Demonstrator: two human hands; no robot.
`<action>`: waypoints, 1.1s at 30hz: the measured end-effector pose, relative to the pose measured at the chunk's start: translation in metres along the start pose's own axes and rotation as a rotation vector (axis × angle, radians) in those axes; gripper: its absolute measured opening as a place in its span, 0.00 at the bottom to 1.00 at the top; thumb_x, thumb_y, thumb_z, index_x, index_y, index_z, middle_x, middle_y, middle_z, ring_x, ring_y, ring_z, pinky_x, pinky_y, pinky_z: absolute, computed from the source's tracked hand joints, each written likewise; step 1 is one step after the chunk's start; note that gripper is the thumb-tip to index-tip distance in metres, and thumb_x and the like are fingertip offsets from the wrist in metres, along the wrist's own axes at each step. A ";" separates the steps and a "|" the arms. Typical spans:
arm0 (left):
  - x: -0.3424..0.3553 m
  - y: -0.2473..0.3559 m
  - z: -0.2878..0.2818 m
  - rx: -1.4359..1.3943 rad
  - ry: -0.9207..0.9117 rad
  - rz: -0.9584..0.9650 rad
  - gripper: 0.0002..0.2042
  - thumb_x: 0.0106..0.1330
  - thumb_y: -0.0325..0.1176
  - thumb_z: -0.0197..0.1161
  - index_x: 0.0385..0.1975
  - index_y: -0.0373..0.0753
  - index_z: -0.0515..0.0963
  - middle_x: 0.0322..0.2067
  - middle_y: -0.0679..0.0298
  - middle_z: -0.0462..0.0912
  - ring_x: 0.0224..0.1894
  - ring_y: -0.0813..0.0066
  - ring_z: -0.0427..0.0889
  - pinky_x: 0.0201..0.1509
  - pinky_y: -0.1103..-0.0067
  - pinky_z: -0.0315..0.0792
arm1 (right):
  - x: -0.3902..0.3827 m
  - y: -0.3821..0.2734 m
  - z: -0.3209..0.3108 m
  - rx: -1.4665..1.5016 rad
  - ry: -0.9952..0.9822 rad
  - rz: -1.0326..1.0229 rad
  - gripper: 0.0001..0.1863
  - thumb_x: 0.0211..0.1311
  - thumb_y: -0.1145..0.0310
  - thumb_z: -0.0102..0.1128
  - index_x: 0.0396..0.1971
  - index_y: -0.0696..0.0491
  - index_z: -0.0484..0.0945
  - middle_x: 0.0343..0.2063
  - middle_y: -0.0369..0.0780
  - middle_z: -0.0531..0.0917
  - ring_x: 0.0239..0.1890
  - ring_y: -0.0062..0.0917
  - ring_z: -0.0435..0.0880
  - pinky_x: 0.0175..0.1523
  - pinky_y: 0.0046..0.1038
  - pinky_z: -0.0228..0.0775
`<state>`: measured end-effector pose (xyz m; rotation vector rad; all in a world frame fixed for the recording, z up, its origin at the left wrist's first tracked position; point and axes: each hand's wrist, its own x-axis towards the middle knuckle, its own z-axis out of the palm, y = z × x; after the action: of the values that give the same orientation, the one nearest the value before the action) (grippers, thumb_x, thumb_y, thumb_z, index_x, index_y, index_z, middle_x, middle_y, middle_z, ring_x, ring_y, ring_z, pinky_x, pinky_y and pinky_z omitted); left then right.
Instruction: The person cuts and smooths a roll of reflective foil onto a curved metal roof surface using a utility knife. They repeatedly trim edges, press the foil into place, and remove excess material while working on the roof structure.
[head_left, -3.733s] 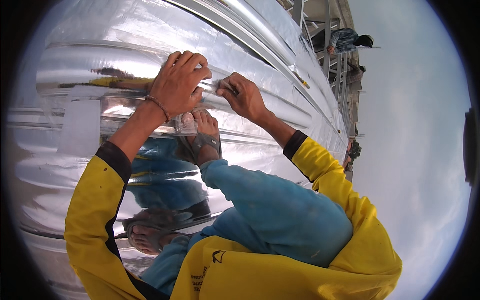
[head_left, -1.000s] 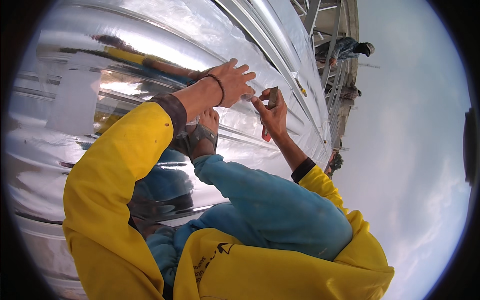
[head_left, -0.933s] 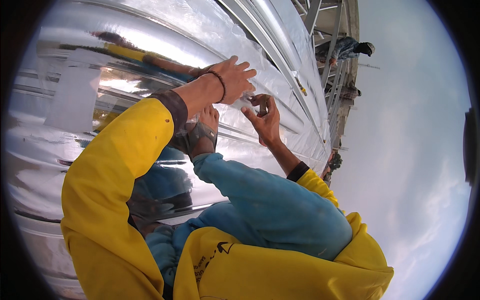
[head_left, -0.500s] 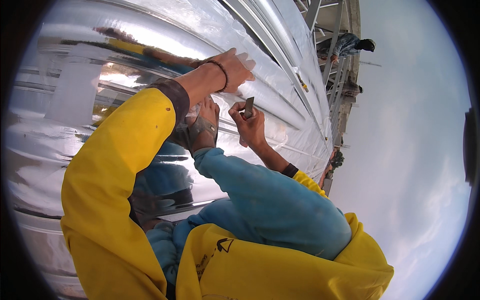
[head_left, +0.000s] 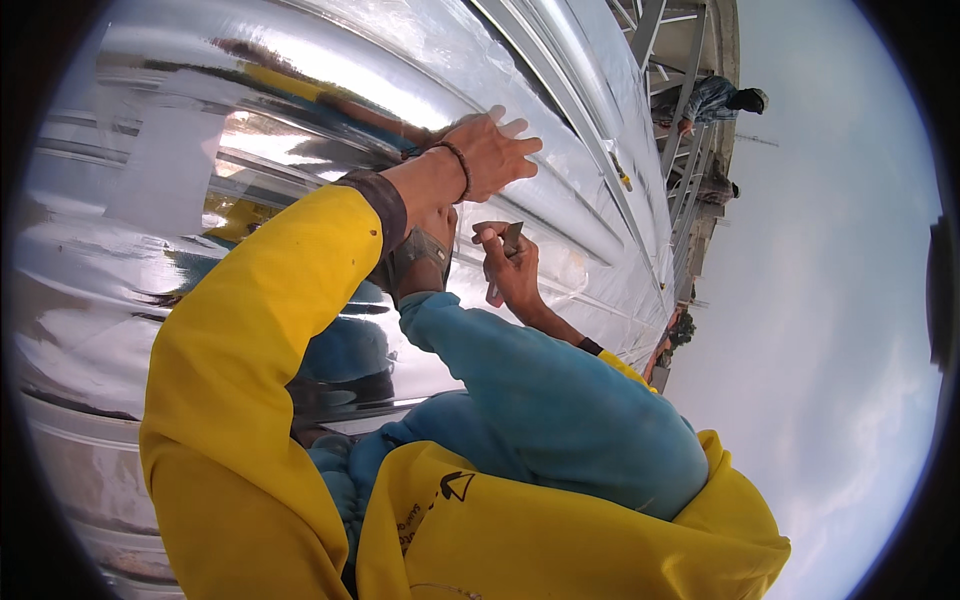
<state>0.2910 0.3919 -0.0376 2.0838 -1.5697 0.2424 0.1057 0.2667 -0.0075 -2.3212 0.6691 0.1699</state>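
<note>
My left hand (head_left: pixel 488 160), with a dark bracelet at its wrist, lies over shiny silver foil sheeting (head_left: pixel 330 45). Its fingers are spread against the foil and nothing shows in its grasp. To its lower right, my right hand (head_left: pixel 515 272) is closed round a utility knife (head_left: pixel 513 238). The grey blade end sticks up past the thumb, and a reddish end shows below the fingers. Between the hands and my body is my sandalled foot (head_left: pixel 428 258), planted on the foil and partly covered by the left wrist.
Long metal beams (head_left: pixel 560 90) run along the foil's far side. Beyond them, a person in a cap (head_left: pixel 715 100) leans over an open steel frame (head_left: pixel 680 120), with another figure (head_left: pixel 716 185) farther off. A small yellow-handled tool (head_left: pixel 622 175) lies by a beam.
The view has shifted slightly. My left hand has moved a little right and nearer, its fingers wider apart. My right hand has come slightly nearer, still holding the knife, whose blade is tilted more.
</note>
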 end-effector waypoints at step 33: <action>0.019 -0.021 -0.014 -0.123 -0.170 -0.280 0.38 0.48 0.58 0.77 0.59 0.46 0.76 0.55 0.57 0.76 0.62 0.60 0.73 0.63 0.64 0.66 | 0.025 0.001 -0.026 0.109 -0.295 0.057 0.16 0.76 0.55 0.43 0.43 0.54 0.72 0.26 0.33 0.71 0.23 0.15 0.70 0.26 0.24 0.64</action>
<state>0.3194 0.3867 -0.0237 2.2406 -1.3251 -0.1312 0.1244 0.2380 0.0038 -2.1172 0.5793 0.4803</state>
